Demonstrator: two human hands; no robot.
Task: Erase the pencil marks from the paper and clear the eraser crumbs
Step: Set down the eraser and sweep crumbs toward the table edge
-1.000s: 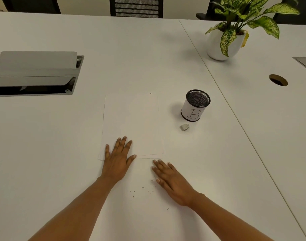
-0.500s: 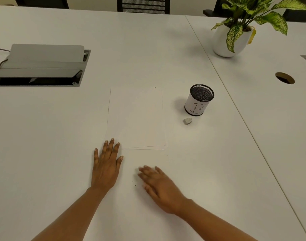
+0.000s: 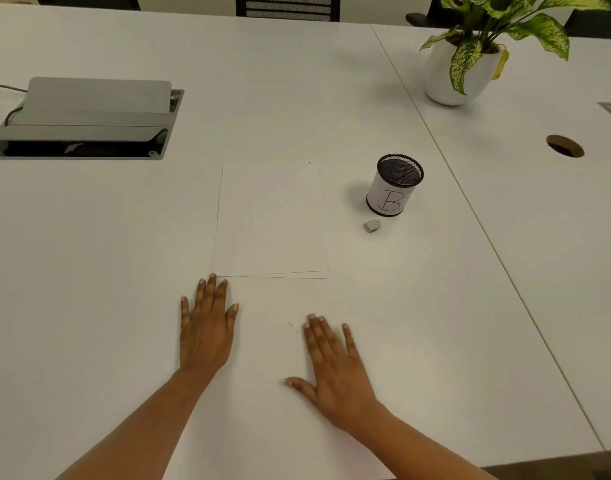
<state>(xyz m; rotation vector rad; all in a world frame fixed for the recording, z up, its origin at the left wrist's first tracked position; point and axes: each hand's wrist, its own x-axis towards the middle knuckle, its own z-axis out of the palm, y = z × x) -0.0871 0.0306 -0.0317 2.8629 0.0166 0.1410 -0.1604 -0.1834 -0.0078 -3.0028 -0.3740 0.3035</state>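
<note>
Here, both hands rested flat and released on the surface [image 3: 89, 271]. The left hand [image 3: 205, 327] touched the near corner of the paper [image 3: 273, 220]. Crumbs [image 3: 290, 323] sat just off the right hand [image 3: 335, 368]; the eraser [image 3: 371, 226] lay well beyond it.

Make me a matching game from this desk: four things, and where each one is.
1 eraser
2 potted plant
3 left hand
4 mesh cup

a far right of the table
b flat, fingertips at the paper's near left corner
c close beside the mesh cup, on its near side
d right of the paper, marked B

Pairs: 1-c, 2-a, 3-b, 4-d
</note>
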